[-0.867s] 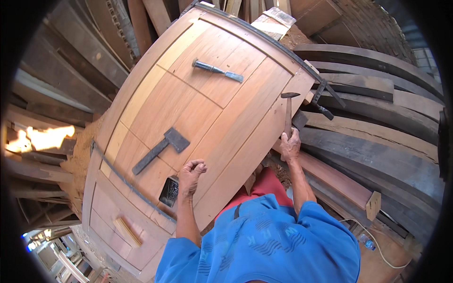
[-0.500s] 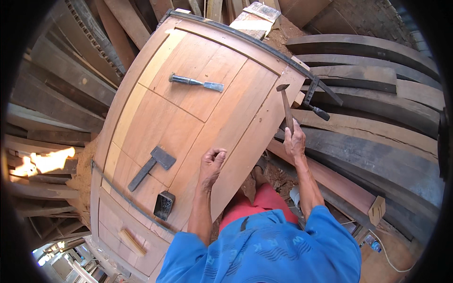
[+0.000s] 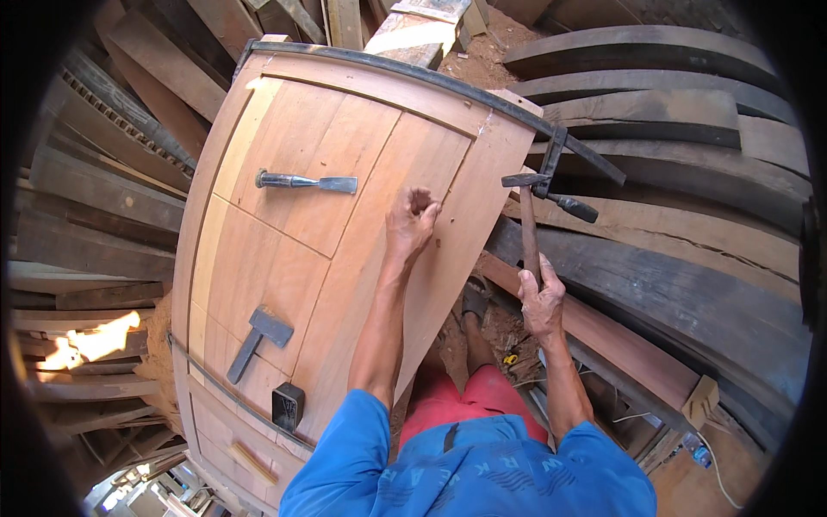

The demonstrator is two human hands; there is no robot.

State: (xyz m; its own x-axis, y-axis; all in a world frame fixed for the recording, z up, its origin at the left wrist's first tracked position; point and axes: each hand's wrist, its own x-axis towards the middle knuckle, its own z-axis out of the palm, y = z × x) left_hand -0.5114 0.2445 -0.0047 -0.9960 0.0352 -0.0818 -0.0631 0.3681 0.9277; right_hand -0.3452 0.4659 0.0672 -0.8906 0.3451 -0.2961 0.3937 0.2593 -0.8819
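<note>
My right hand [image 3: 543, 302] grips a hammer [image 3: 529, 224] by its wooden handle, with the head up, beyond the near right edge of a wooden panel door [image 3: 491, 185]. Over that door's right part my left hand [image 3: 412, 228] is raised, its fingers curled together; whatever they may hold is hidden. A chisel [image 3: 310, 182] lies across the upper panels. Farther down lie a dark mallet [image 3: 260, 343] and a small black open box [image 3: 288, 407]. A long bar clamp [image 3: 405, 71] spans the door's far end, its screw handle [image 3: 575, 208] sticking out near the hammer head.
Stacked timber boards [image 3: 655, 250] fill the right side, and more planks [image 3: 103, 215] lean at the left. A second clamp bar [image 3: 233, 388] crosses the lower part of the door. Beside it rests a small wood strip [image 3: 253, 463]. Sawdust [image 3: 159, 362] lies by the left edge.
My left hand has moved up and right over the door. My right hand and the hammer have come lower in the picture. The view has shifted, moving the door and tools leftward.
</note>
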